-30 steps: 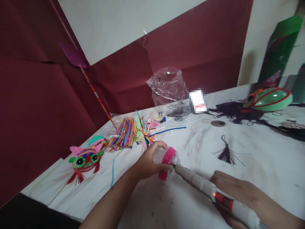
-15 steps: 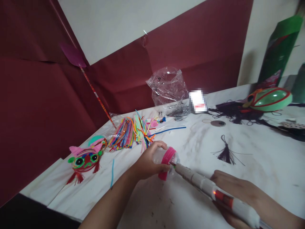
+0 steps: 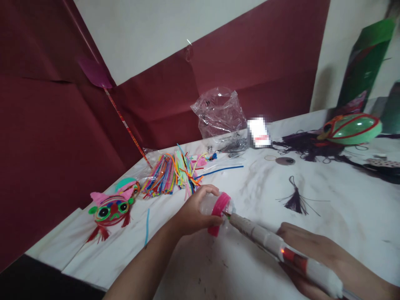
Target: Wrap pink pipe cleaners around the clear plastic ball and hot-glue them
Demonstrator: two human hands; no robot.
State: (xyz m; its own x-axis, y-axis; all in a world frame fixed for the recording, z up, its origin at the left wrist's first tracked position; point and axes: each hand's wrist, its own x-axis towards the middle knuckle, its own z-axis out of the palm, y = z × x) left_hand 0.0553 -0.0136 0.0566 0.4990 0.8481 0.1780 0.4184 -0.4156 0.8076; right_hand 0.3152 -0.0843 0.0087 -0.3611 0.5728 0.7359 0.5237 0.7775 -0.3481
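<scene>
My left hand (image 3: 197, 212) is closed around a small clear plastic piece (image 3: 206, 205), rounded like a bottle end. A bright pink fuzzy band (image 3: 221, 203) runs around it, and my thumb presses on the band. In my right hand (image 3: 312, 246) is a pale glue gun (image 3: 262, 237) with a glowing orange light and a red patch on its body. Its nozzle meets the plastic at the band's right edge, close to my left thumb. The fingers of my right hand are partly hidden behind the gun.
Colourful pipe cleaners (image 3: 165, 175) lie in a pile at the back. A decorated animal face (image 3: 111, 210) sits on the left, near a light-blue pipe cleaner (image 3: 147, 225). A dark tassel (image 3: 296, 202) lies right of centre; a green balloon-like ornament (image 3: 354, 129) is behind it.
Both hands hold nearly the same pose, with the nozzle staying at the pink band. The view has shifted very slightly.
</scene>
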